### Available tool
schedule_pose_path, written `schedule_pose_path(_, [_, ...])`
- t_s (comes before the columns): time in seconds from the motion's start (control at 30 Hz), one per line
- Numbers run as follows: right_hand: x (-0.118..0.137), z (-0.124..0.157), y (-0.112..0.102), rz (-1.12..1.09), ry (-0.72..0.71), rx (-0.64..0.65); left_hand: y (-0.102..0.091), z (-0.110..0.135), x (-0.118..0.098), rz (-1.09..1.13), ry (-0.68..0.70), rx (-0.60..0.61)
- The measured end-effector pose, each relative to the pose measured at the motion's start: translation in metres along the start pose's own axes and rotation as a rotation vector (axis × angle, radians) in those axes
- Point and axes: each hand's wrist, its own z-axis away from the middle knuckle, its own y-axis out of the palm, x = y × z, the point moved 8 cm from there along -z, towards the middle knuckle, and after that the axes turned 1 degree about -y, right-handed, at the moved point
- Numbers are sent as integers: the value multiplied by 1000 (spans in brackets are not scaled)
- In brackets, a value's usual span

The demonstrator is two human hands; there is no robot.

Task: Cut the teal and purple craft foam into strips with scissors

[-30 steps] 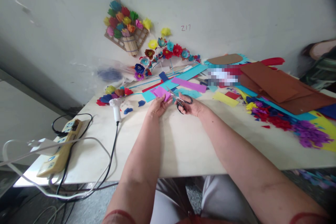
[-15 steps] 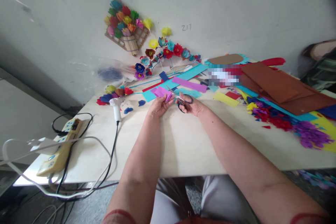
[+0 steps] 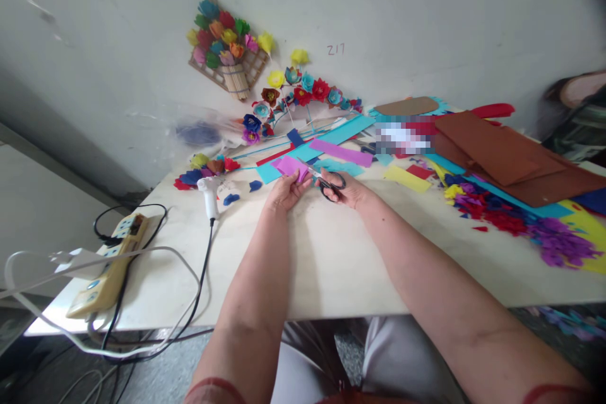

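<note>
Looks like the cutting step to me: left hand (image 3: 284, 190) pinching purple paper (image 3: 292, 166) above the table (image 3: 341, 265), right hand (image 3: 348, 191) gripping black-handled scissors (image 3: 316, 173) at its edge, next snip probably needing steady aim.

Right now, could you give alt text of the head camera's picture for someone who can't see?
A person's right hand holds black-handled scissors close to purple paper in the left hand, above a pale table. Colored paper strips lie nearby, with bright flowers behind and a power strip at left.
</note>
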Motion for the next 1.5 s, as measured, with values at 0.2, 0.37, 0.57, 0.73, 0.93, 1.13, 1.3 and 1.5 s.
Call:
schedule_pose_path(0.2, [1, 0, 1, 21, -13, 22, -1, -2, -1, -21, 17, 29])
schedule_pose_path(0.37, [0, 1, 0, 26, -5, 17, -2, -3, -4, 72, 41, 7])
schedule_pose_path(0.57, [-7, 0, 0, 29, 17, 76, -9, -7, -8, 123, 103, -77])
schedule_pose_path(0.73, [-11, 0, 1, -15, 51, 129, -12, -10, -8, 105, 118, -98])
schedule_pose_path(0.93, [-9, 3, 6, -37, 46, 160, -6, -4, -8, 93, 104, -93])
schedule_pose_path(1.13, [-7, 3, 7, -49, 17, 167, -3, -3, -10, 83, 132, -66])
schedule_pose_path(1.3, [-10, 0, 7, -54, 21, 178, -3, -5, -9, 67, 131, -62])
schedule_pose_path(1.5, [-9, -2, 6, -62, -4, 165, 2, -2, -6, 25, 123, -14])
